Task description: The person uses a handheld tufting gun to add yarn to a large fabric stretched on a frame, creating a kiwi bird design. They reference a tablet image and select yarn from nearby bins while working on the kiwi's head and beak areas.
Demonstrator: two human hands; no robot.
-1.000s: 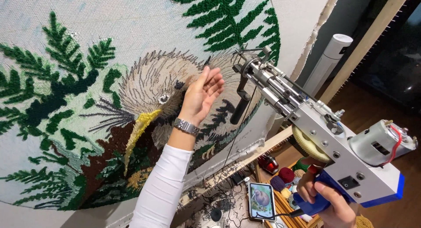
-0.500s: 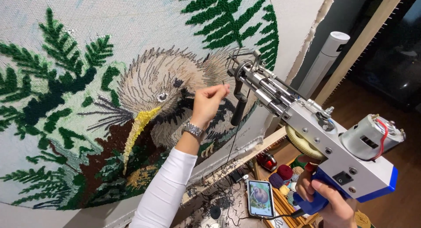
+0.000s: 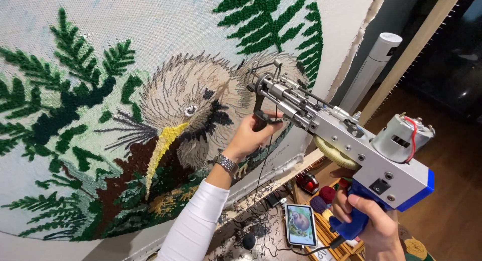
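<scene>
Right hand (image 3: pixel 374 223) clamps the tufting gun (image 3: pixel 351 145); left hand (image 3: pixel 251 135) pinches its front handle (image 3: pixel 260 115).

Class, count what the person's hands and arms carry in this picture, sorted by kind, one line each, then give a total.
Tufting gun: 1, front handle in the left hand, rear grip in the right hand
Wristwatch: 1, on the left wrist
White sleeve: 1
Total: 3
</scene>
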